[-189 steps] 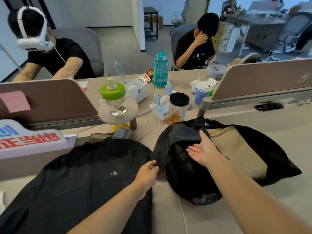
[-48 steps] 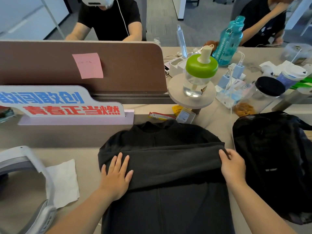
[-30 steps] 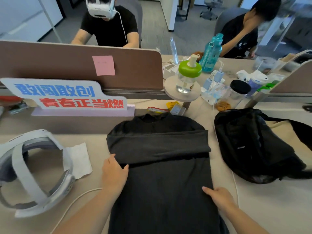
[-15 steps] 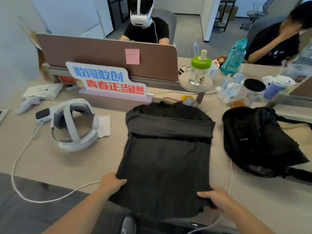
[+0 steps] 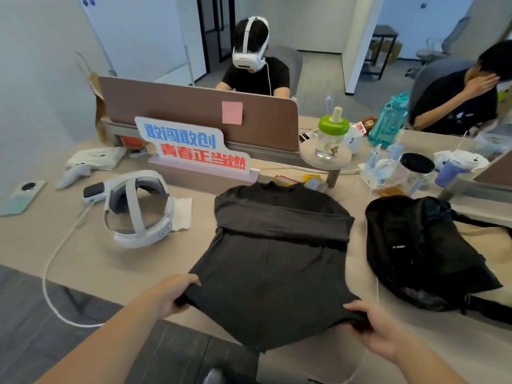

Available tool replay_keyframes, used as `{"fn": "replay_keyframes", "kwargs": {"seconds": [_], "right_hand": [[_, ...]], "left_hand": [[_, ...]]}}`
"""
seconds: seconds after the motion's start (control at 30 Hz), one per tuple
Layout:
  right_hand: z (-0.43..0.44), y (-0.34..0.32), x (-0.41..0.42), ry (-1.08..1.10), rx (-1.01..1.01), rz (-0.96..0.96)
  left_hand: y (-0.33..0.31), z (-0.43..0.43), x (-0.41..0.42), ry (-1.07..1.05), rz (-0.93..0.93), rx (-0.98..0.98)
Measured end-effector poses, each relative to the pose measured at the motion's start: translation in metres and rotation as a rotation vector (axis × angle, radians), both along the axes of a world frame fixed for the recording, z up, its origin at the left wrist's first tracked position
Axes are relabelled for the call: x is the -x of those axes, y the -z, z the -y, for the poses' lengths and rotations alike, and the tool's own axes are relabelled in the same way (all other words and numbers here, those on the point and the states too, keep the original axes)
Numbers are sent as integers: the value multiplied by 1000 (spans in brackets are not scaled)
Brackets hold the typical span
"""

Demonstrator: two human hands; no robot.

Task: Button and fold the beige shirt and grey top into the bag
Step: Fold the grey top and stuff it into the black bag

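The dark grey top (image 5: 271, 261) lies on the desk in front of me, its sleeves folded across the chest. My left hand (image 5: 173, 293) grips the bottom left corner of its hem. My right hand (image 5: 374, 325) grips the bottom right corner, and the hem is lifted off the desk edge. To the right sits the black bag (image 5: 424, 250). A strip of the beige shirt (image 5: 479, 234) shows at the bag's far right side.
A white headset (image 5: 138, 209) with its cable and a paper tissue (image 5: 181, 214) lie left of the top. A printed sign (image 5: 194, 148), a brown divider (image 5: 194, 109), a green-capped bottle (image 5: 332, 134) and jars stand behind. Two people sit across the desk.
Both hands moved from the folded sleeves down to the hem corners, took hold of them and raised the hem. The view pulled back from the desk.
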State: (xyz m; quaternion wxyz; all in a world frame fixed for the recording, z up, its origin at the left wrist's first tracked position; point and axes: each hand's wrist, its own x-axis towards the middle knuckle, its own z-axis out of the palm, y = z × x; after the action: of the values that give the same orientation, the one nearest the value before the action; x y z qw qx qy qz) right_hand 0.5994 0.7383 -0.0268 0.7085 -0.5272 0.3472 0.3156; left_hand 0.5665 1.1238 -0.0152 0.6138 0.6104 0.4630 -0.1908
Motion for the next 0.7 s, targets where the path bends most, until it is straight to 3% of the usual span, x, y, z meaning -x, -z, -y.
{"fn": "replay_keyframes", "kwargs": {"seconds": [0.13,0.27,0.33,0.43,0.5,0.6,0.7], "right_hand": [[-5,-60,-64,214,-236,74],[-20,-102,-145,550,-450,427],[-36,-93,-174,501,-221,488],[-56,-32,-188,111,459,391],[-62,10,-184,-104,725,290],[-60,46,-173,-38,855,163],[-61,58,-169,257,669,15]], "left_hand": [[-51,-8,-55,-104,33,147],[-94,-14,-134,-393,586,466],[-88,-10,-169,-220,615,252],[-39,-1,-201,44,422,-212],[-3,1,-210,168,303,-281],[40,-4,-219,280,177,-319],[68,-14,-230,301,77,-426]]}}
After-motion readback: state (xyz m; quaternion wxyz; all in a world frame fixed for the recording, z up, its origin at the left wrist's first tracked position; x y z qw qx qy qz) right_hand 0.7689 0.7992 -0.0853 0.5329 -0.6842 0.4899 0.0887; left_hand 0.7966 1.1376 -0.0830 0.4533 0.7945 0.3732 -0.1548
